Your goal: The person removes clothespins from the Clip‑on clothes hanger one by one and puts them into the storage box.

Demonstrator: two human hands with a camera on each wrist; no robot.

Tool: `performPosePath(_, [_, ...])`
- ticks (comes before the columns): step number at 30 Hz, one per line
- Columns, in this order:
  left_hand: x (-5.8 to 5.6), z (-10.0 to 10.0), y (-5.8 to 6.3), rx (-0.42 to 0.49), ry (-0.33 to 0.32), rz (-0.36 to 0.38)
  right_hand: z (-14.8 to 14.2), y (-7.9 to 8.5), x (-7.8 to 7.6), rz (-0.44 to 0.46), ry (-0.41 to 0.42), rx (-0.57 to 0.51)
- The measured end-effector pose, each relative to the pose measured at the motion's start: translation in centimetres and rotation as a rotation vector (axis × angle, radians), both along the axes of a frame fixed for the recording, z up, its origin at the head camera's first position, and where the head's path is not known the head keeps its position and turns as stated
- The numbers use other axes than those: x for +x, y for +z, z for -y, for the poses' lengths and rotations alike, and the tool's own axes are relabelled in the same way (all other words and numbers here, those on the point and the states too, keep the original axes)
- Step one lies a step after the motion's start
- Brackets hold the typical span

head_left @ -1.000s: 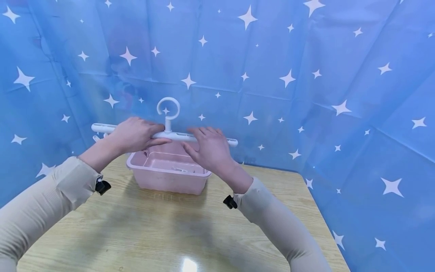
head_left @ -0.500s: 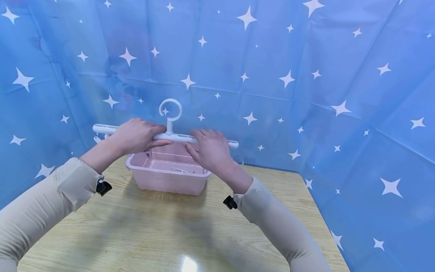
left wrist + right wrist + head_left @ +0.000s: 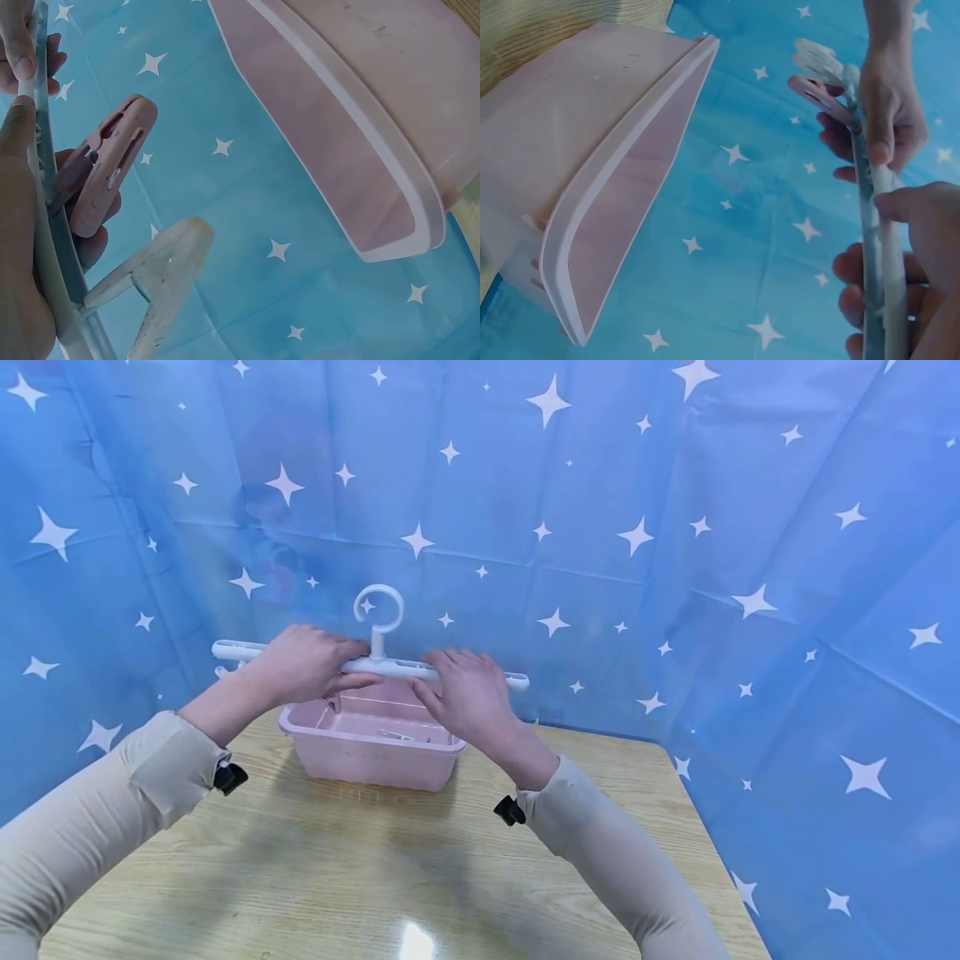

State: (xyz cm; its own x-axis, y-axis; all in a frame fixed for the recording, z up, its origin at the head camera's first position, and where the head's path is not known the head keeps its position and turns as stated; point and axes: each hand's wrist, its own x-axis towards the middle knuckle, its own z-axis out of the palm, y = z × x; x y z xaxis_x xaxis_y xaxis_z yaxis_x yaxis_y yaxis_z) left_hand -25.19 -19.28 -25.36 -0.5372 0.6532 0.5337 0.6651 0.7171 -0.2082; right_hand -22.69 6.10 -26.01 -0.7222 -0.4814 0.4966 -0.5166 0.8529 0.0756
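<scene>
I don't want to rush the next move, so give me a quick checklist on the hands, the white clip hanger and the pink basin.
1. Left hand grips the white clip hanger: ok.
2. Right hand grips its bar too: ok.
3. Hook points up: ok.
4. Pink clip and translucent clip joined to the bar: ok.
5. Pink basin upright on the wooden table: ok.
6. Small item inside the basin identified: cannot tell, too small.
</scene>
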Motion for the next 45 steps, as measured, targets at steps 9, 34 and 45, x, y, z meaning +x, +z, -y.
performPosePath(9, [0.1, 0.6, -0.2, 0.011, 0.055, 0.058, -0.3, -0.5, -0.3, 0.013, -0.005, 0.002])
performPosePath(34, [2.0, 4.5, -2.2, 0.396, 0.089, -0.125, -1.9, -0.5, -0.6, 0.055, -0.034, 0.001])
performPosePath(45, [3.6, 5.3, -2.8, 0.539, 0.334, 0.130, -2.4, -0.6, -0.7, 0.019, -0.024, -0.021])
